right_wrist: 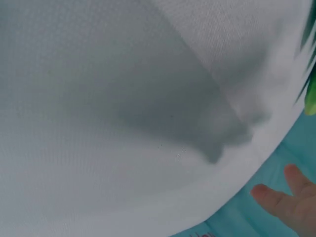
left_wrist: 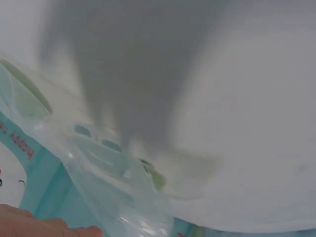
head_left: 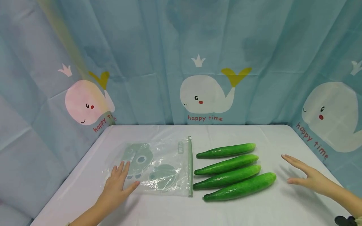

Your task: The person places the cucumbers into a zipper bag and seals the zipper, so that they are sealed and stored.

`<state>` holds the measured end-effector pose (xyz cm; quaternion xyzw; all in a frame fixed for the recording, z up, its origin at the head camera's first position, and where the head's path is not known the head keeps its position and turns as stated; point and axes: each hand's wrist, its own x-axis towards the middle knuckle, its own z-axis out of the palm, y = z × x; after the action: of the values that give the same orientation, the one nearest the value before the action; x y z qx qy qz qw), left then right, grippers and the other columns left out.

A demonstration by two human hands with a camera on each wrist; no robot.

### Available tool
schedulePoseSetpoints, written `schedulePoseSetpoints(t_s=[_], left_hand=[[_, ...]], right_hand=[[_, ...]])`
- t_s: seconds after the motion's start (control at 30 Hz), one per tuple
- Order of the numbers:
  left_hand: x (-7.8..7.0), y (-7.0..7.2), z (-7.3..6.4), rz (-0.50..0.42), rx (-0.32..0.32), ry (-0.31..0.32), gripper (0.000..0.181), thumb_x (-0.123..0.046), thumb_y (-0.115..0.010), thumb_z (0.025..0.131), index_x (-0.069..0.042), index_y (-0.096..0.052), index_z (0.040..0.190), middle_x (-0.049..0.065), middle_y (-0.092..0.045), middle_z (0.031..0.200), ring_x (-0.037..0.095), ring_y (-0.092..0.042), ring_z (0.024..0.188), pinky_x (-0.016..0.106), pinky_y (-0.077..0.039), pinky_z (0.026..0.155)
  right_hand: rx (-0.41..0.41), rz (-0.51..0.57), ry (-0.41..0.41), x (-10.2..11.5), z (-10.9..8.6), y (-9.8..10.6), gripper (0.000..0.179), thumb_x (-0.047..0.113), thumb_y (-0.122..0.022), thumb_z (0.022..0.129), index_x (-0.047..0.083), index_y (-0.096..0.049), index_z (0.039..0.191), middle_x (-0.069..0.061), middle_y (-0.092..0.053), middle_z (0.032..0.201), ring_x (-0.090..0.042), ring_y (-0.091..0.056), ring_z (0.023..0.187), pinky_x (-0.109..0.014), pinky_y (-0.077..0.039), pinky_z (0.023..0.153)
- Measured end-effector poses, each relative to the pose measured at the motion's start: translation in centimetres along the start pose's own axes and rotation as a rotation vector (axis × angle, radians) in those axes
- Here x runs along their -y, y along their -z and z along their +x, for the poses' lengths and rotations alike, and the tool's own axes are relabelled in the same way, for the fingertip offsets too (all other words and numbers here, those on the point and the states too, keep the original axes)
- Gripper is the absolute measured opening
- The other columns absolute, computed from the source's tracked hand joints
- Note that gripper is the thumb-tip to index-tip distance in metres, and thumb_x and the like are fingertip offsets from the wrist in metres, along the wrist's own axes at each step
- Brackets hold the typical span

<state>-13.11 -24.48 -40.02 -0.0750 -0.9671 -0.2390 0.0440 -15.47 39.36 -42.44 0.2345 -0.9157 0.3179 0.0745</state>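
Note:
A clear zip bag (head_left: 167, 157) with green printed animals lies flat on the table, its green zip edge facing right. My left hand (head_left: 114, 185) is over the bag's lower left part with fingers spread; whether it touches the plastic I cannot tell. In the left wrist view the bag (left_wrist: 113, 173) shows beside my fingers (left_wrist: 44, 227). Several green cucumbers lie in a row right of the bag, the nearest cucumber (head_left: 240, 187) being the largest. To their right my right hand (head_left: 311, 179) hovers above the table, fingers extended, holding nothing.
A white cloth covers the table (head_left: 169, 210). Blue curtains (head_left: 152, 97) printed with whales hang behind it and along both sides. At the right wrist view's edge a cucumber tip (right_wrist: 311, 96) shows.

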Motion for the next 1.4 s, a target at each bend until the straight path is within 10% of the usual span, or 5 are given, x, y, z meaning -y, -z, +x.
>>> schedulePoseSetpoints(t_s=[0.6, 1.4], left_hand=[[-5.1, -3.2, 0.7, -0.184, 0.089, -0.016, 0.081, -0.037, -0.068, 0.090, 0.002, -0.029, 0.150, 0.030, -0.017, 0.155, 0.056, -0.007, 0.138, 0.080, -0.016, 0.096], [-9.3, -6.2, 2.3, -0.274, 0.122, -0.115, 0.067, -0.028, -0.074, 0.086, -0.011, -0.047, 0.145, 0.029, -0.024, 0.153, 0.058, -0.014, 0.137, 0.082, -0.017, 0.096]], right_hand=[[0.047, 0.073, 0.248, 1.2, 1.1, -1.7, 0.080, -0.008, -0.078, 0.069, 0.005, -0.048, 0.143, 0.026, -0.031, 0.149, 0.014, -0.024, 0.133, -0.002, -0.030, 0.092], [0.214, 0.054, 0.255, 1.7, 2.6, -2.6, 0.069, 0.007, -0.078, 0.078, 0.018, -0.053, 0.141, 0.014, -0.045, 0.131, 0.011, -0.038, 0.117, -0.023, -0.052, 0.075]])
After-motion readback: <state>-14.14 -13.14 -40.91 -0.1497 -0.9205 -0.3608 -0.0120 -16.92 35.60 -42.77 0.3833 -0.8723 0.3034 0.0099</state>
